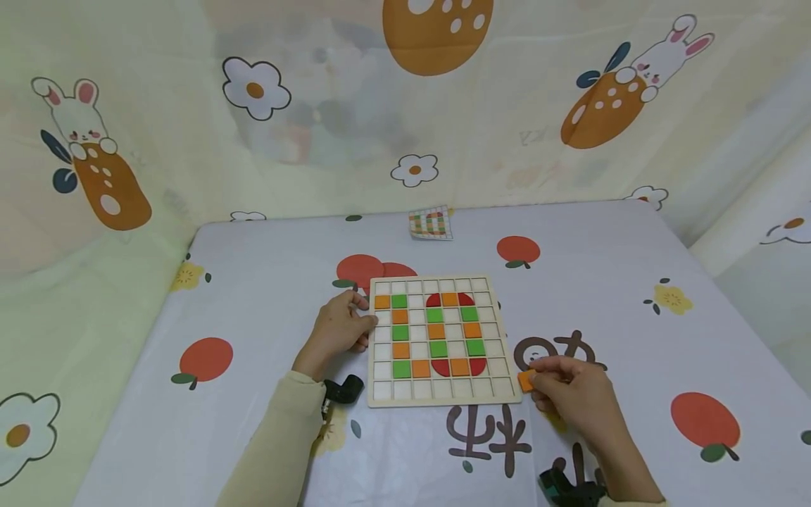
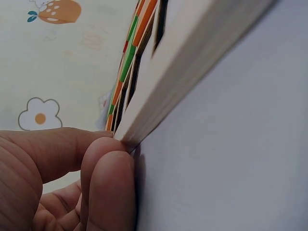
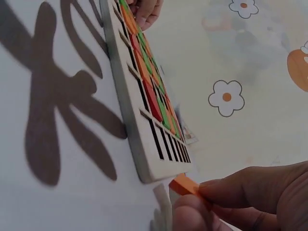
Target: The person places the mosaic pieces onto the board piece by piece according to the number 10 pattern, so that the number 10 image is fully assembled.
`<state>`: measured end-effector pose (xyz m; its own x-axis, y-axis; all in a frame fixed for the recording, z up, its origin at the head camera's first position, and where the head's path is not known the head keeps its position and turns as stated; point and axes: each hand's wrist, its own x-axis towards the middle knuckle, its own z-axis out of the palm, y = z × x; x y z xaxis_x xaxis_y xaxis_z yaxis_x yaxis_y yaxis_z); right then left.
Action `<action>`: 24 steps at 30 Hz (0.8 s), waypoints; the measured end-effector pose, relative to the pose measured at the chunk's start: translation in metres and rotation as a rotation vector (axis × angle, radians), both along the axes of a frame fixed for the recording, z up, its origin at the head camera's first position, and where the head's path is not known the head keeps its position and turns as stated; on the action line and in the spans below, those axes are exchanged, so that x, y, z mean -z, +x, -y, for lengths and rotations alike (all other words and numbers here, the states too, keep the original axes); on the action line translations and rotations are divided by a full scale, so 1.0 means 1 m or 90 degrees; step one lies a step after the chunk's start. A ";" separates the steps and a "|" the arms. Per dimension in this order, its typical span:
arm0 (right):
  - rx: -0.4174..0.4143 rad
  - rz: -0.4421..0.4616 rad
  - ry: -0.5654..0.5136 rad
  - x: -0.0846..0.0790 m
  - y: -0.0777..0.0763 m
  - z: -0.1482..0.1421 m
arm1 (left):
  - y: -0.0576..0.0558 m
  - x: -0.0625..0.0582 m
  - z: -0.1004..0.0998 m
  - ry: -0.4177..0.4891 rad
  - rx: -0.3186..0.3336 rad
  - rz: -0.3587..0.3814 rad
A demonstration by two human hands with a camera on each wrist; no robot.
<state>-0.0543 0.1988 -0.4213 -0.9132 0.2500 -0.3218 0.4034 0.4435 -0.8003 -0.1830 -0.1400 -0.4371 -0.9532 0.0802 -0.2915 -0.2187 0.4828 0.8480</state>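
Note:
A square wooden grid board [image 1: 361, 405] lies on the table, its cells partly filled with orange and green square tiles and red rounded tiles at the corners of a ring. My left hand [image 1: 338, 327] grips the board's left edge, thumb and curled fingers at the rim, as the left wrist view shows close up. Just off the board's lower right corner, my right hand [image 1: 573, 394] pinches an orange square tile [image 3: 184, 185] between thumb and fingers. Part of that tile is hidden by the fingertips.
A small card [image 1: 431, 224] printted with a coloured grid pattern stands at the table's back edge. The tablecloth [image 1: 253, 408] is printed with fruit, flowers and dark characters. A patterned curtain [image 1: 329, 155] hangs behind and at the sides.

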 end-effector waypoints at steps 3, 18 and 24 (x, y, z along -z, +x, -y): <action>-0.002 -0.013 -0.043 -0.003 -0.004 0.006 | 0.000 0.000 0.000 0.000 -0.002 0.001; -0.104 0.000 -0.231 -0.004 -0.036 0.082 | 0.000 0.001 0.001 0.005 0.000 0.007; -0.140 0.006 -0.235 0.001 -0.045 0.107 | 0.000 0.001 0.001 0.007 0.000 0.008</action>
<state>-0.0992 0.0918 -0.4220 -0.9282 -0.0844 -0.3623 0.3397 0.2046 -0.9180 -0.1835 -0.1413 -0.4384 -0.9494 0.0836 -0.3026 -0.2293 0.4736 0.8504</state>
